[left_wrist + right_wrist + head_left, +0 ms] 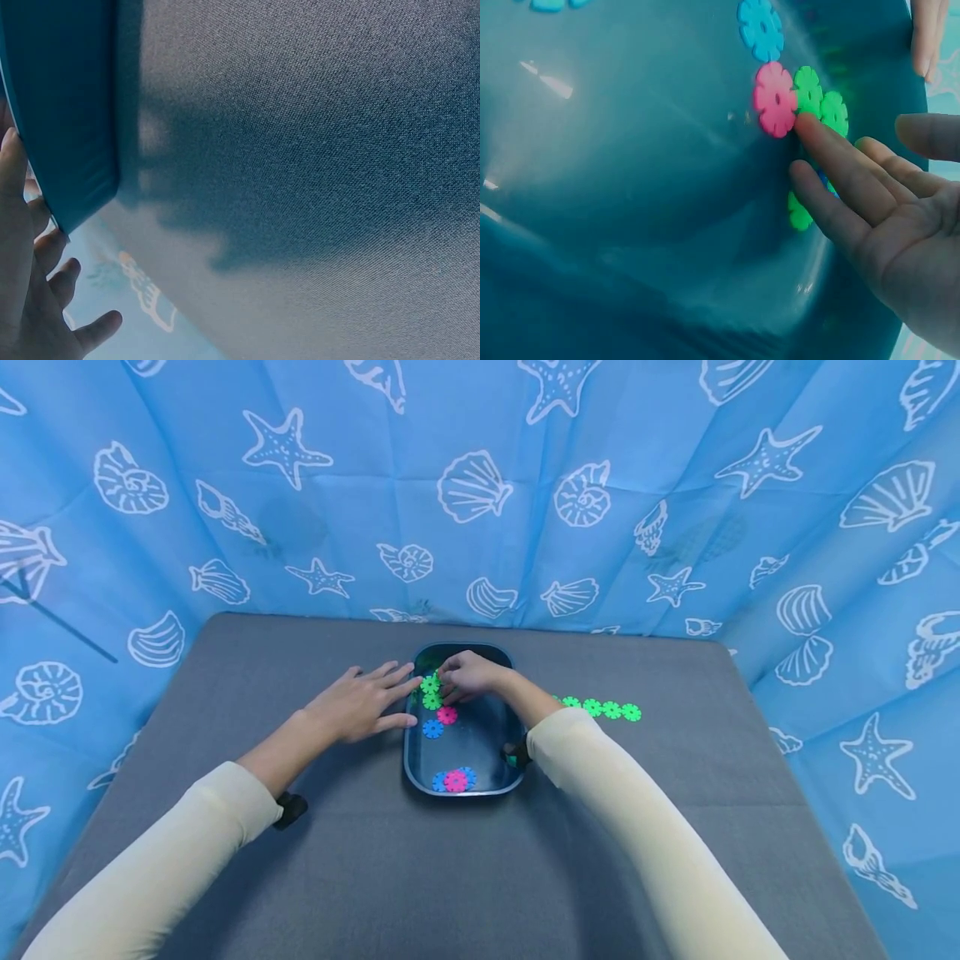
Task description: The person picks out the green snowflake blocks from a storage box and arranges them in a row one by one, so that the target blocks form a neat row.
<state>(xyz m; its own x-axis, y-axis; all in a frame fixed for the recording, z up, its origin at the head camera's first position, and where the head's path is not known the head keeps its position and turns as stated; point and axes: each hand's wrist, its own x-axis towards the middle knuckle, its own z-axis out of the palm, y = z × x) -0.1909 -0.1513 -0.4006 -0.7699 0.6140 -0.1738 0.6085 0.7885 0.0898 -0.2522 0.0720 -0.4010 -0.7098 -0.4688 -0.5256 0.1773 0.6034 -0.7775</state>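
Observation:
My right hand (471, 675) reaches into the dark blue tray (483, 756). In the right wrist view its fingers (847, 176) are extended, fingertips right at green notched plastic discs (808, 91) near the tray's wall. A pink notched disc (775, 100) and a blue notched disc (760, 30) lie beside them. No disc shows gripped between thumb and fingers. My left hand (360, 700) has its fingers spread at the tray's left rim; the left wrist view shows fingertips along that rim. Part of a green disc is hidden behind the right fingers.
Another pink disc (455, 781) overlaps blue discs at the tray's near end. Right of the tray, a row of green discs (611, 710) lies on the grey cloth-covered table (465, 877), partly behind the right forearm. A blue shell-patterned curtain (510, 552) stands behind the table.

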